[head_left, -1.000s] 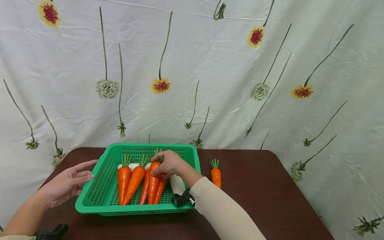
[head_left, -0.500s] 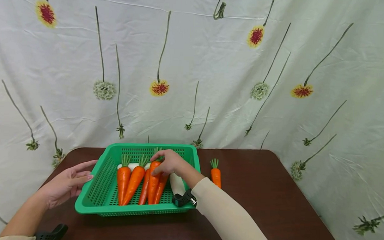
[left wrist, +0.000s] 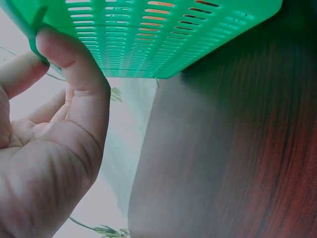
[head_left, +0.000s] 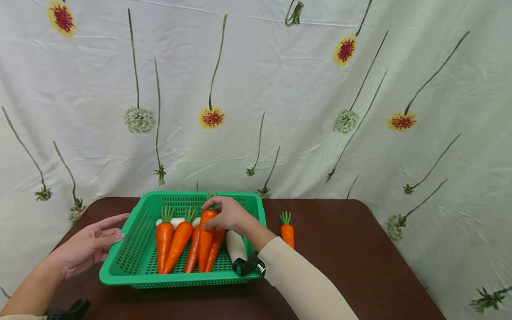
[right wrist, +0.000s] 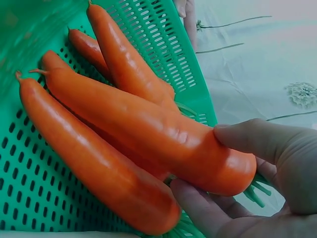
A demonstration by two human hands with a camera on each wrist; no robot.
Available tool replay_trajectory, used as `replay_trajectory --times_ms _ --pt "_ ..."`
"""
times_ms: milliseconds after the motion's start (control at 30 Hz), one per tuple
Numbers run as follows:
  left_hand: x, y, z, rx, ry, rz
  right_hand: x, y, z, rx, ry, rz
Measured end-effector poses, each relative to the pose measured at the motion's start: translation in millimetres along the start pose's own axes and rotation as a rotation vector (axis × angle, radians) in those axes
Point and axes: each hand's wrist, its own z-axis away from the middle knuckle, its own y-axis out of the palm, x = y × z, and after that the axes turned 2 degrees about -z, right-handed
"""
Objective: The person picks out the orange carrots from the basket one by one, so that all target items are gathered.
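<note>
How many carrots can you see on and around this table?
6: five carrots in the green basket, one of them pinched by the right hand; a sixth carrot on the table, partly behind the sleeve. More may be hidden.

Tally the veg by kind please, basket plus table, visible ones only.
Carrots: 6 (5 in the green basket, 1 on the table)
White radish-like vegetables: 2 (both in the basket, partly hidden)
Total: 8
</note>
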Motion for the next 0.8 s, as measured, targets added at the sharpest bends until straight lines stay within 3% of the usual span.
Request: replay_trajectory --times_ms 267,800 --pt "-1.5 -0.9 0.4 0.034 0.002 0.022 -4 -4 -3 -0.007 -0.004 -0.080" --pt "-3.1 -2.0 -1.9 0.005 -0.007 0.001 0 -18 7 -0.007 -0.058 -0.239"
